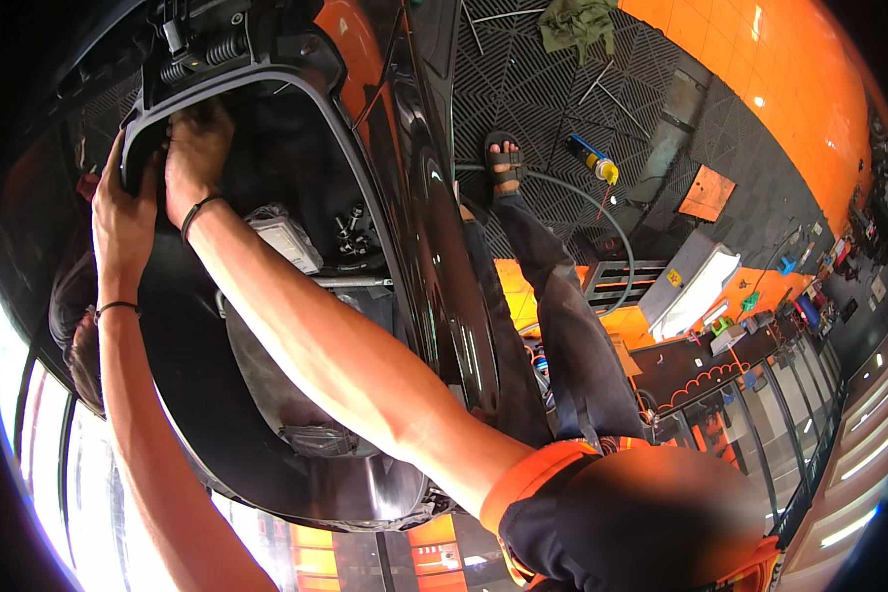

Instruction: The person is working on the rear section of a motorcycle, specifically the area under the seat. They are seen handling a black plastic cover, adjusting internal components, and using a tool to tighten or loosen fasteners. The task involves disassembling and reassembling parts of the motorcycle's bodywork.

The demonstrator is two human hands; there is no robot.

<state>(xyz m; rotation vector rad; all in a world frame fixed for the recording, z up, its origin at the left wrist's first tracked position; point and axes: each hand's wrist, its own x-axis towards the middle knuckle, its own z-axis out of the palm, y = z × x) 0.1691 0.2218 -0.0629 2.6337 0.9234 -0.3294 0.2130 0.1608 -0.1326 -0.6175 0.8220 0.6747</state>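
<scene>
My left hand point(123, 222) is closed on the black rim point(324, 111) of a deep compartment in a glossy dark vehicle body, fingers on the outer side and thumb inside. Just inside that rim, close by the left, is my right hand point(196, 158). Its fingers are curled and partly lost in shadow, so what they hold cannot be made out. Below the right hand, a clear-wrapped package point(288, 243) lies in the compartment. Beside it are small metal fittings point(355, 233) on a dark ledge.
A hinge with coil springs point(202, 61) crosses the compartment's top. At the left, another person's dark hair point(85, 365) shows. On the black floor tiles to the right lie a blue can with a yellow cap point(592, 160), a green cloth point(577, 28), an orange square point(706, 192) and a hose point(622, 237).
</scene>
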